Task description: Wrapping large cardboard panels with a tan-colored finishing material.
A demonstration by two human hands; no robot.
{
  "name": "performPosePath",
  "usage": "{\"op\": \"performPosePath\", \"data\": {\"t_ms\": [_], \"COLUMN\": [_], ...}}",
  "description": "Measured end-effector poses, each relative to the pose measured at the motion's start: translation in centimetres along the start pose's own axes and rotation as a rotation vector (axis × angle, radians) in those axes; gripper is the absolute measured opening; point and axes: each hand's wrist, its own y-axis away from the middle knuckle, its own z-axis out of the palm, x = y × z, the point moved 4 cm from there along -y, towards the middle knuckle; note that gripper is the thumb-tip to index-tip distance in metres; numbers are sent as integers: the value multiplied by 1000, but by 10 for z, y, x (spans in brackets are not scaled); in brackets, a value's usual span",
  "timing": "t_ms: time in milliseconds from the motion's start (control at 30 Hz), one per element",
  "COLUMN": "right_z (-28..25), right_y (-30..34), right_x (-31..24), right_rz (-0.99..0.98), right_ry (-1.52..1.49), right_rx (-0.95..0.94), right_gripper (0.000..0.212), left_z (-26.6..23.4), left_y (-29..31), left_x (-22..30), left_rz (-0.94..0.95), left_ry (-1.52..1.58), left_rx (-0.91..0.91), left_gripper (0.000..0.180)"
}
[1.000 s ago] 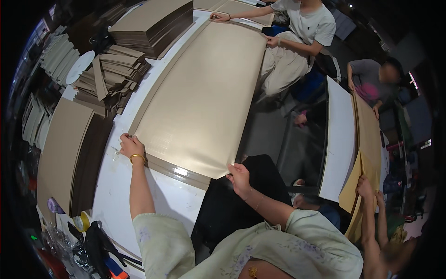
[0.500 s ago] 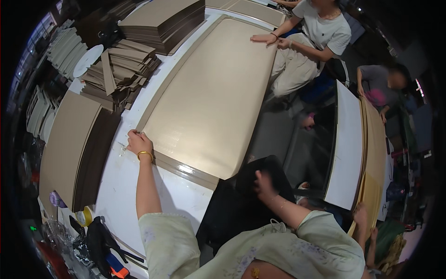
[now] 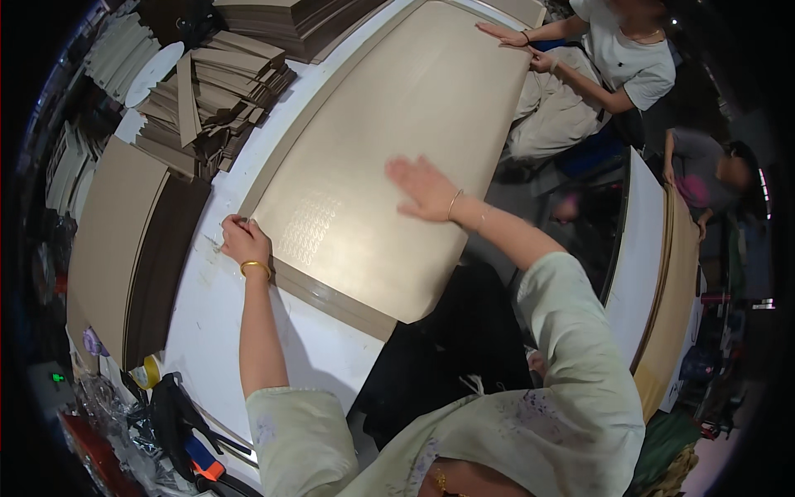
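Observation:
A large glossy gold-beige sheet [image 3: 364,157] lies over a grey-brown cardboard panel [image 3: 331,305] whose borders show along its left and near edges. Rows of raised marks catch the light near the sheet's near left corner. At that corner, the fingers of my left hand [image 3: 246,239] are curled closed on the edge of the sheet and panel; which layers they pinch is hidden. My right hand [image 3: 424,189], slightly blurred, is stretched flat with fingers apart over the sheet's middle. It holds nothing; whether it touches the surface I cannot tell. A co-worker's hand [image 3: 502,34] rests at the far right edge.
Cardboard stacks [image 3: 112,240] and loose strips [image 3: 219,91] line the table's left side. Yellow tape [image 3: 146,373] and a black-handled tool [image 3: 178,422] lie at lower left. A seated person [image 3: 621,58] is at far right; another table [image 3: 646,248] stands to the right.
My right hand has swung up from beside my lap to over the middle of the sheet. My left hand stays at the corner. The view has shifted slightly.

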Motion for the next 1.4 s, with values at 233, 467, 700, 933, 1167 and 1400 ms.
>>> {"op": "performPosePath", "data": {"t_ms": [233,467,700,933,1167,1400], "right_z": [9,8,11,-6,22,7], "right_y": [15,-62,-42,-72,-91,-123], "right_x": [-27,54,-83,89,-126,84], "right_rz": [-198,208,-447,549,-524,444], "right_ry": [-210,-35,-319,41,-360,-56], "right_rx": [-186,84,-112,163,-93,266], "right_gripper": [79,78,80,73,75,71], "left_z": [-2,0,-10,-3,-4,-4], "left_y": [1,-1,3,0,2,2], "left_x": [-6,1,-1,10,2,5], "left_rz": [-3,26,-12,1,-17,19], "left_ry": [31,56,51,72,79,78], "left_rx": [29,34,57,33,19,31], "left_gripper": [28,28,27,28,28,27]}}
